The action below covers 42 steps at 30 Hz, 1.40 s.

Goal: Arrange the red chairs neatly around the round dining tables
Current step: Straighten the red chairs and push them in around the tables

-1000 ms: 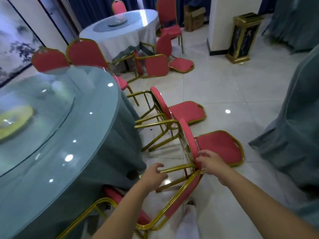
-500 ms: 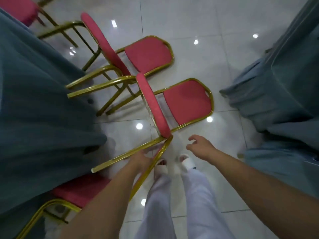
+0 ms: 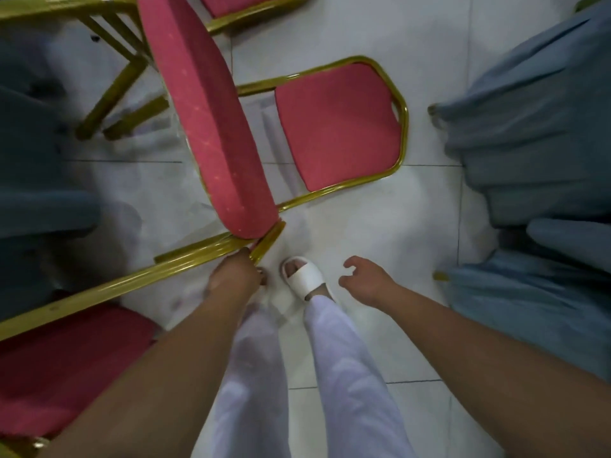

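Head view, looking straight down. Tipped chair lies on its back on the tiled floor, backrest flat, seat on edge, legs pointing left at the dark tablecloth. Left hand grips a gold leg by the seat's near corner. Right hand is free, fingers loosely curled, holding nothing, near the chair but apart from it.

Step in hand, as I judge it, is standing this chair up. Best done two-handed: right hand takes the backrest rim, left stays on the leg, then pivot the chair onto its feet and turn the seat toward the table.

In the way:
- sandal just beside the gripped corner, so toes are at risk
- second chair lower left, close by the held leg
- third chair at the top, its legs close by
- pale tablecloth on the right narrows the aisle and could catch the backrest
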{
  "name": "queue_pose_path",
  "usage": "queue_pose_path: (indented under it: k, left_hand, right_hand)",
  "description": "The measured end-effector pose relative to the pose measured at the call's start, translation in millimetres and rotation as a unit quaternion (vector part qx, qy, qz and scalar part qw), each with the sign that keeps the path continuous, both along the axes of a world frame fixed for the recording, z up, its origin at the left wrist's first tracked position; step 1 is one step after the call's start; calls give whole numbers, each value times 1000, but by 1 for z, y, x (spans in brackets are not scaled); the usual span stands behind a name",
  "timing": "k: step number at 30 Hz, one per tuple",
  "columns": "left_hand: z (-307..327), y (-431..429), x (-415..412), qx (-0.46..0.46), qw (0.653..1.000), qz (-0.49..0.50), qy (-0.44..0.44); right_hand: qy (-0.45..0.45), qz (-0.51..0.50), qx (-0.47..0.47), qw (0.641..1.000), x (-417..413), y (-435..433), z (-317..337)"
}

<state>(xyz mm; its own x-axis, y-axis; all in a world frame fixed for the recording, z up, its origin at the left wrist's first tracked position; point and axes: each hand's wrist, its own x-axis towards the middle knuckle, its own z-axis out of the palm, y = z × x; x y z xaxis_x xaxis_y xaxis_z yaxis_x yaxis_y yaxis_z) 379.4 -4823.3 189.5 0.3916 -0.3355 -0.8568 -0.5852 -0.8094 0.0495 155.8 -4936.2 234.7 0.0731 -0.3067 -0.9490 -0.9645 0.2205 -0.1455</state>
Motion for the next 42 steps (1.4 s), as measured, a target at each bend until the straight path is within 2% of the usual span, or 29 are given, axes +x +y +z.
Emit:
queue_pose_path:
  k: [3, 7, 14, 16, 19, 21, 23, 26, 28, 30, 33, 39, 42]
  left_hand:
    - [-6, 1, -1, -5, 998, -20, -52]
    - [20, 16, 2, 7, 999, -20, -36]
    - [133, 59, -9, -19, 999, 14, -24]
    - [176, 74, -14, -20, 999, 18, -24]
    - [244, 100, -21, -36, 998, 43, -28]
    - [290, 119, -22, -55, 996, 53, -36]
    - [336, 142, -22, -82, 993, 72, -46]
    - [401, 188, -25, -125, 984, 108, -60]
    - [439, 223, -25, -157, 973, 147, -78]
    - [474, 258, -28, -182, 961, 186, -93]
    - [508, 312, -40, -211, 942, 232, -124]
    - [538, 440, -77, -262, 895, 300, -201]
    - [548, 527, -100, -266, 862, 362, -236]
  right_hand:
    - [17, 1, -13, 1000, -25, -17, 0]
    - [19, 4, -32, 999, -36, -33, 28]
    - [-61, 29, -36, 997, 2, -43, 122]
    - [-88, 67, -40, 993, 18, -37, 154]
    - [-137, 199, -34, 970, 49, -16, 199]
    - [-170, 310, -17, 935, 73, 4, 226]
    - [-179, 447, -21, 876, 96, 27, 250]
    - [-210, 556, -59, 802, 121, 59, 280]
    - [-267, 569, -80, 774, 133, 75, 301]
    - [-329, 550, -89, 762, 136, 96, 327]
    - [-358, 571, -90, 733, 137, 138, 374]
    - [-363, 690, -169, 602, 130, 261, 453]
    - [-378, 745, -192, 515, 122, 341, 491]
